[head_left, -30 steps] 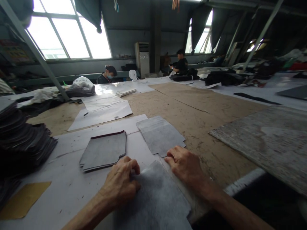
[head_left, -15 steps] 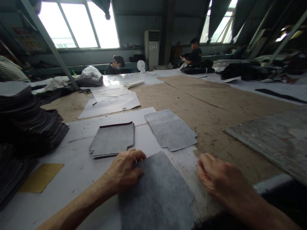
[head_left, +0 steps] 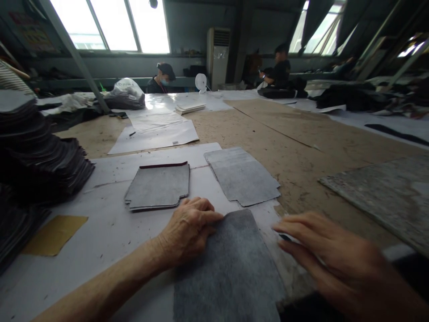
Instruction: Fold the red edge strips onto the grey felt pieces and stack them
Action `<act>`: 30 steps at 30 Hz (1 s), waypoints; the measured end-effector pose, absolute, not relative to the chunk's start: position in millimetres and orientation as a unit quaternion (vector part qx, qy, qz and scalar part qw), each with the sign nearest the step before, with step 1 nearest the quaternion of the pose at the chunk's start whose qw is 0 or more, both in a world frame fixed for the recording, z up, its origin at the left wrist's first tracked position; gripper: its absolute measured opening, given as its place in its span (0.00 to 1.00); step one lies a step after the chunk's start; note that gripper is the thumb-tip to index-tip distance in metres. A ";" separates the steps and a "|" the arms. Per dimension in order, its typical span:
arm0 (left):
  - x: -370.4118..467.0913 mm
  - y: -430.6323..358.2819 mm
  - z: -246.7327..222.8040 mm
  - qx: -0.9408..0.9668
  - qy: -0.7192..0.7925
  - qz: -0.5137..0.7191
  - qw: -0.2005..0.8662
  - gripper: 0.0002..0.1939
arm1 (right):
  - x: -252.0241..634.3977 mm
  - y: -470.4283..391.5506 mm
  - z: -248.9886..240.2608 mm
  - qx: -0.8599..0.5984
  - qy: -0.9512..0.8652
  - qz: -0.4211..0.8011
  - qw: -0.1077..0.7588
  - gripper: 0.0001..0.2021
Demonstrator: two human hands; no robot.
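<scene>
A grey panel (head_left: 234,268) of sheet material lies at the near edge of the table, directly in front of me. My left hand (head_left: 189,230) grips its upper left edge, the index finger reaching along the top corner and the thumb lower down. Just right of the panel, my right hand (head_left: 321,255) is raised, thumb and fingers close around a small dark thing too blurred to name. Beyond my left hand sits a small stack of grey panels (head_left: 159,183) with a dark red strip along its far edge. More notched grey panels (head_left: 241,174) lie to its right.
Tall piles of dark pieces (head_left: 50,165) stand at the left, near a tan card (head_left: 55,235). A stone-like slab (head_left: 385,197) lies at the right. White sheets (head_left: 154,136) and brown paper (head_left: 268,129) cover the table. Two people are at the far side, by a small fan (head_left: 201,82).
My left hand's index finger has stretched out to the panel's top corner. My right hand has opened from a tighter curl, showing a small dark thing at the fingers. The view has shifted slightly.
</scene>
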State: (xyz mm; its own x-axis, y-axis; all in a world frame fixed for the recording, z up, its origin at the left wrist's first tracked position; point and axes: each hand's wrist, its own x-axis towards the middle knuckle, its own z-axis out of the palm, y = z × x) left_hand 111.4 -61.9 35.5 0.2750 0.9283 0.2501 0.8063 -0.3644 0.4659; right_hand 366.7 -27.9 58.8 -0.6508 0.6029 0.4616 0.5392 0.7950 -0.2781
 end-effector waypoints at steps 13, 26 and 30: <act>98.5 -66.0 31.4 0.762 0.559 0.304 0.123 0.11 | 296.0 17.8 29.5 -0.206 -0.946 0.090 0.235 0.06; 95.5 -66.6 20.4 0.838 0.429 0.336 0.026 0.15 | 304.5 23.6 30.5 -0.053 -0.974 -0.002 0.221 0.13; 98.1 -68.3 21.2 0.846 0.428 0.317 0.020 0.15 | 305.0 22.0 32.0 -0.048 -0.977 -0.015 0.205 0.15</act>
